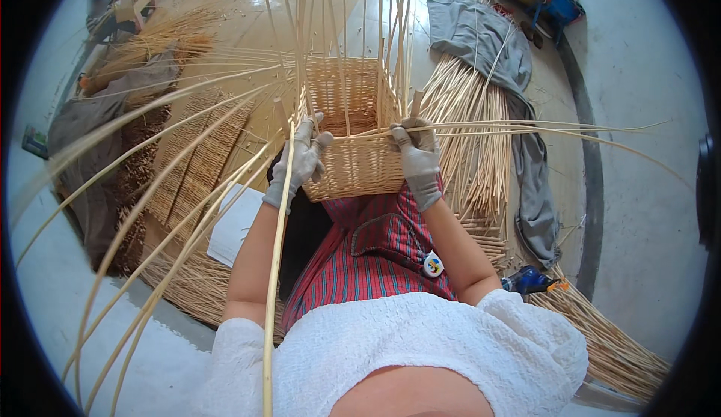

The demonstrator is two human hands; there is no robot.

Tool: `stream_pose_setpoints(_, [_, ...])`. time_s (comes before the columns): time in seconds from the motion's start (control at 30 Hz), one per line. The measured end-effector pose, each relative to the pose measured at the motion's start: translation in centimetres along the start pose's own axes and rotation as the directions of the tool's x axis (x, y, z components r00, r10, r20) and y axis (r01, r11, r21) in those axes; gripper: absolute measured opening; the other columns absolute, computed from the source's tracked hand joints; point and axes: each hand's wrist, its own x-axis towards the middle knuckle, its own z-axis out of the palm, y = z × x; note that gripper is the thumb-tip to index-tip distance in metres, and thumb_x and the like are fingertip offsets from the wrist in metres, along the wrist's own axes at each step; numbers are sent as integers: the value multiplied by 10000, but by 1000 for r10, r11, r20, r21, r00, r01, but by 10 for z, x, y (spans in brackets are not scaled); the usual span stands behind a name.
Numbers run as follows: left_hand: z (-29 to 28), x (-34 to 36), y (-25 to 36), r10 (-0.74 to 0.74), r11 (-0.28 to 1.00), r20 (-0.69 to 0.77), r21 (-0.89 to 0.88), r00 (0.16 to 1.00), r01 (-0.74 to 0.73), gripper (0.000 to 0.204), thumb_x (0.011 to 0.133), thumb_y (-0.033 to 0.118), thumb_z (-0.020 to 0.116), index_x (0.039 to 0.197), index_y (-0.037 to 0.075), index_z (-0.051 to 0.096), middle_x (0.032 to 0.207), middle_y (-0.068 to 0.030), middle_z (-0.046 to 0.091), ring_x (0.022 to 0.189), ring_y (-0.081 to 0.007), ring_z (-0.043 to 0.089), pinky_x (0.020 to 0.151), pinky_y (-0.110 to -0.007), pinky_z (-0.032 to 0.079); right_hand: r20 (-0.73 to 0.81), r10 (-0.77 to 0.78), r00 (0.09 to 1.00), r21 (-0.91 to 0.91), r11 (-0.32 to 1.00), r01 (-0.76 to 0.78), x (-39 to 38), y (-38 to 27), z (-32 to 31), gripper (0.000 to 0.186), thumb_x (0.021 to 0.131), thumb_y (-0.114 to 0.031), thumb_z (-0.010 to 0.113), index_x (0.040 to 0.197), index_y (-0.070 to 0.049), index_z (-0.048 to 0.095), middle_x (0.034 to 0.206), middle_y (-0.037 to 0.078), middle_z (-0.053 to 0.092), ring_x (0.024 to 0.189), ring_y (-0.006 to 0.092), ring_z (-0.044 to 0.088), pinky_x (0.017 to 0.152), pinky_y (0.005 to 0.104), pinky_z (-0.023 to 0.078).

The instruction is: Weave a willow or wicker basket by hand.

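A half-woven wicker basket (354, 168), rectangular and deep, rests against my lap with its open side up. Long upright stakes (364, 12) rise from its far rim, and more rods fan out to the left. My left hand (302, 158), in a grey glove, is closed at the near left corner, its thumb at the rim. One thick wicker rod (273, 289) runs from there down toward my body. At the near right corner my right hand (417, 156), gloved too, is closed round thin wicker rods (518, 126) that stretch to the right. Its fingertips are partly hidden.
Bundles of peeled rods (469, 132) lie to the right under a grey cloth (488, 38). More rods (616, 349) lie at the lower right, beside a dark-blue-handled tool (526, 280). Woven mats (197, 154) and a white sheet (229, 229) are on the left.
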Motion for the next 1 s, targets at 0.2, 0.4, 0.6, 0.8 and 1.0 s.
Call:
stream_pose_setpoints(0.2, [34,10,-12,42,999,-198,34,979,-36,327,1010,316,576,879,21,629,681,-8,576,651,-95,501,597,-287,429,553,-441,707,-430,575,696,70,-50,107,495,910,-4,600,1384,-73,476,1200,136,638,1080,236,660,888,332,526])
stream_pose_setpoints(0.4, [16,8,-2,25,990,-95,140,995,-11,251,988,263,618,891,31,639,640,6,542,554,-91,490,513,-281,417,464,-374,803,-17,902,431,46,-13,-2,445,1002,-102,502,1418,-116,346,934,149,678,923,208,708,622,317,557])
stream_pose_setpoints(0.6, [41,3,31,-66,932,-164,-361,984,2,375,861,262,778,1011,32,523,774,-63,601,416,-131,554,341,-302,457,214,-75,974,-98,990,98,8,-29,-23,149,1045,-137,453,1138,-23,474,848,99,652,847,206,716,504,259,534])
stream_pose_setpoints(0.8, [62,-1,11,142,975,-387,-104,911,-197,430,864,247,763,1120,19,503,823,-88,638,442,-176,585,396,-305,497,129,-43,991,-164,984,65,22,-38,-56,134,990,-98,567,1114,-52,546,1008,108,692,873,184,696,567,247,551])
stream_pose_setpoints(1.0, [85,24,43,-74,967,164,251,984,31,261,962,122,516,1217,81,548,826,-141,674,699,-242,673,704,-345,565,-90,10,996,-41,999,-13,31,-78,-62,179,935,-91,654,1080,-63,554,956,102,713,863,207,713,542,234,527])
